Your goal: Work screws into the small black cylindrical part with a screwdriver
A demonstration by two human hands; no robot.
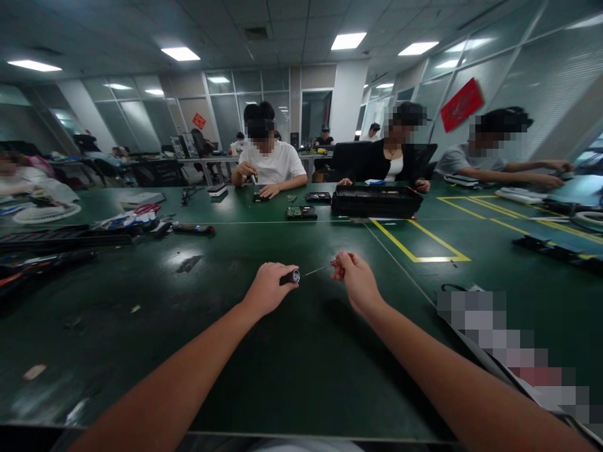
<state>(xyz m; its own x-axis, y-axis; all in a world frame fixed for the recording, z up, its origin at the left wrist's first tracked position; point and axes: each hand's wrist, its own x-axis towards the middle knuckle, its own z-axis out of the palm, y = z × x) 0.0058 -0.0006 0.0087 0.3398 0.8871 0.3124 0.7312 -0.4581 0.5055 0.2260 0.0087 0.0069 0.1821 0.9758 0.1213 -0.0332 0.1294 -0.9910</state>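
Note:
My left hand [266,290] is closed around a short black cylinder [293,276] whose silvery round end faces right; it looks like a flashlight or a tool handle. Between the two hands runs a thin metal rod [315,271]. One end of it lies close to the cylinder, and whether they touch I cannot tell. At its other end my right hand [355,280] pinches with thumb and fingers, partly hiding what it holds. Both hands are above the green tabletop [282,370].
Farther across lie a hard drive [301,213] and a long black case [377,202]. Leftward are a black pen-shaped tool [193,229] and red-handled scissors [148,209]. Yellow tape [440,258] marks the table at right. Co-workers sit opposite, one handling a small dark device [260,196].

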